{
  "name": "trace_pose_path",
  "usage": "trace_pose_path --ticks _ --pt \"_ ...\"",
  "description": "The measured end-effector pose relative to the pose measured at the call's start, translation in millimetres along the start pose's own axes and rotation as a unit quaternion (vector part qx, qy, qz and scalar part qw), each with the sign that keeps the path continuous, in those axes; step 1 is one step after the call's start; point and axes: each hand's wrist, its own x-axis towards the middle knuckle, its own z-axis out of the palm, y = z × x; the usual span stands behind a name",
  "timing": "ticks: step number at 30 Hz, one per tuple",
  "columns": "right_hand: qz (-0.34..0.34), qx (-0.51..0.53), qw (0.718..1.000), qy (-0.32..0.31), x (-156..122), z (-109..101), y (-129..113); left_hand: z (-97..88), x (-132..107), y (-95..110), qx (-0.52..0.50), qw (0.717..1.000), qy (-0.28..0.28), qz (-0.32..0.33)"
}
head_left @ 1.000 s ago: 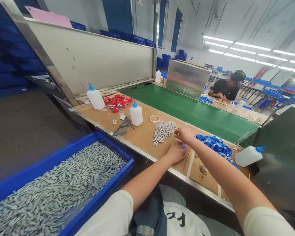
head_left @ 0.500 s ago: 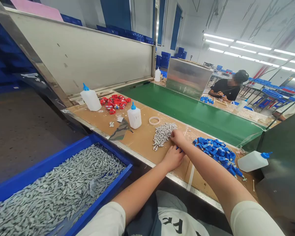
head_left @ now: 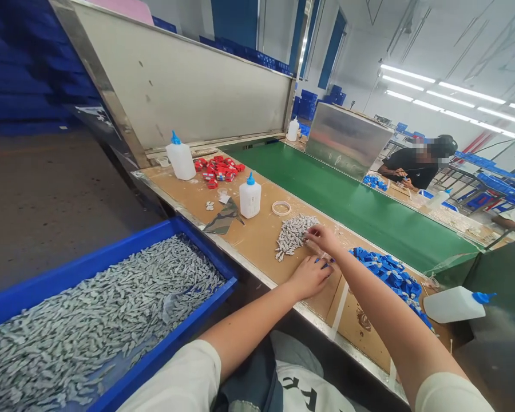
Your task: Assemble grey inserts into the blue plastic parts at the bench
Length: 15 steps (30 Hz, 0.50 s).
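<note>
My left hand (head_left: 311,277) rests low over the brown work surface, its fingers curled around a small blue plastic piece (head_left: 326,263) that is mostly hidden. Just beyond it, my right hand (head_left: 325,239) reaches to the right edge of a pile of small grey pieces (head_left: 294,233). The right fingertips are pinched together beside the pile; what is between them is too small to make out. To the right, partly behind my right forearm, lies a heap of blue plastic parts (head_left: 386,269).
White squeeze bottles with blue caps stand left (head_left: 181,160), centre (head_left: 250,199) and lie right (head_left: 452,304). Red parts (head_left: 218,170) and a tape-like ring (head_left: 281,208) lie on the table. A green conveyor (head_left: 326,189) runs behind; a blue bin (head_left: 124,243) of grey pieces is left. A person (head_left: 416,166) sits opposite.
The whole view has swung left, so things sit farther right in the picture. My right hand has lifted slightly away from my left, and more of the blue piece shows.
</note>
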Motion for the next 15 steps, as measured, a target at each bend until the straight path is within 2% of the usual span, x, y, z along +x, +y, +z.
trace_pose_path --ticks 2,5,8,11,13,15 --pt "0.024 0.059 0.998 0.009 -7 -11 10 1.1 0 0 -0.011 1.000 0.014 -0.001" --pt "0.047 0.135 0.990 -0.012 -14 -29 16 1.7 0 1 -0.027 0.999 0.025 -0.003" --pt "0.031 0.202 0.979 -0.025 -5 -41 0 0.0 1 1 -0.028 0.999 0.021 -0.002" --pt "-0.029 0.254 0.967 -0.006 13 -41 -27 -1.8 1 1 -0.021 1.000 0.019 0.004" --pt "-0.058 0.154 0.986 -0.008 19 -33 -36 -1.7 0 0 -0.014 1.000 0.016 0.006" --pt "-0.064 -0.021 0.997 -0.037 17 -22 -36 -0.6 0 0 -0.002 1.000 0.011 0.009"
